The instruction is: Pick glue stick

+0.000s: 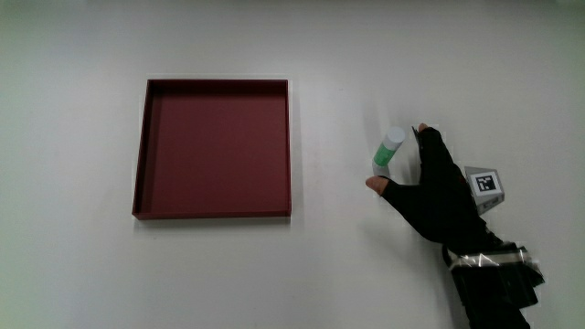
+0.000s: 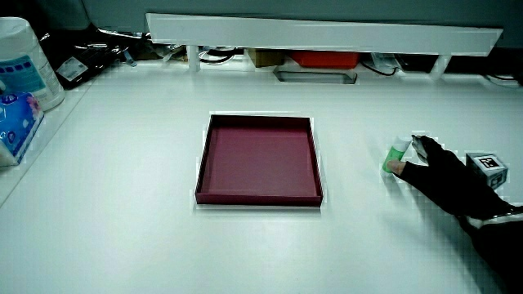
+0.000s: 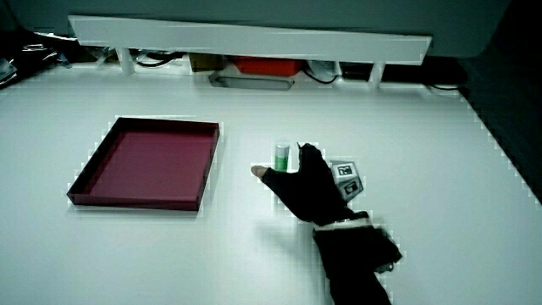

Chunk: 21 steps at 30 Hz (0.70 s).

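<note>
The glue stick (image 1: 388,153), green with a white cap, stands upright on the white table beside the dark red tray (image 1: 215,216). The black-gloved hand (image 1: 413,178) rests on the table at the stick, slightly nearer to the person. Its thumb (image 1: 374,184) lies at the stick's base and its forefinger (image 1: 424,133) reaches past the cap, so the stick sits in the gap between them. The fingers are spread and not closed on it. Both side views show the same: glue stick (image 2: 397,152) (image 3: 281,157), hand (image 2: 437,171) (image 3: 301,182).
The tray (image 2: 257,196) (image 3: 135,203) holds nothing. A low white partition (image 2: 327,33) runs along the table's edge farthest from the person, with cables and boxes under it. A white canister (image 2: 24,65) and a blue packet (image 2: 12,122) stand at a table corner.
</note>
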### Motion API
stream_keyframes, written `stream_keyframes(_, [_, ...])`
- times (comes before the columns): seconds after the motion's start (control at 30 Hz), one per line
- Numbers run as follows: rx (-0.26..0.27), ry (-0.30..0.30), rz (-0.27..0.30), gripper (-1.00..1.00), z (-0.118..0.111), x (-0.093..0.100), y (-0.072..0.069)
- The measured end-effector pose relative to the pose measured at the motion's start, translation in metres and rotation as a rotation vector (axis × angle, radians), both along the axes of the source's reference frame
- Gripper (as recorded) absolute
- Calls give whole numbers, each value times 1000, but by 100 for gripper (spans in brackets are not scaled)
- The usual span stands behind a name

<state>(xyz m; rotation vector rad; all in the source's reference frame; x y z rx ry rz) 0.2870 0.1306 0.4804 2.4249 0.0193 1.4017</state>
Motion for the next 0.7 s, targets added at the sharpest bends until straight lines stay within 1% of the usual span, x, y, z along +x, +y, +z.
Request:
stream_keyframes(0.07, [-4, -15, -11, 0, 0, -1, -2])
stream_keyframes(0.1, [-16, -31, -2, 0, 1, -2, -4])
stream_keyframes(0.17, [14, 0, -37, 0, 3, -2, -9])
stream_keyframes(0.2, [-6, -1, -26, 0, 5, -2, -11])
stream_keyframes(0.23, [-10, 49, -46, 0, 9, 0, -13])
stream_keyframes(0.27, [-13, 24, -42, 0, 11, -1, -17])
stream_keyframes(0.3, [-50, 35, -30, 0, 11, -1, -20])
stream_keyframes(0.33, [-73, 57, -28, 0, 15, 0, -23])
stream_keyframes(0.37, [-64, -2, -26, 0, 18, -1, -27])
stream_keyframes(0.4, [-59, -11, -38, 0, 21, -1, -31])
stream_keyframes(0.43, [-83, 6, -33, 0, 23, -1, -34])
stream_keyframes(0.47, [-72, -10, -40, 0, 27, -1, -38])
stream_keyframes(0.5, [-90, -29, -35, 0, 30, -2, -42])
stream_keyframes(0.53, [-128, -25, -24, 0, 30, -4, -46])
stream_keyframes(0.57, [-128, -41, -22, 0, 34, -5, -50])
stream_keyframes(0.6, [-139, -35, -20, 0, 35, -6, -54])
stream_keyframes(0.63, [-125, -31, -32, 0, 40, -6, -58])
stream_keyframes(0.67, [-155, -45, -16, 0, 41, -8, -62])
stream_keyframes(0.7, [-157, -57, -10, 0, 43, -9, -66])
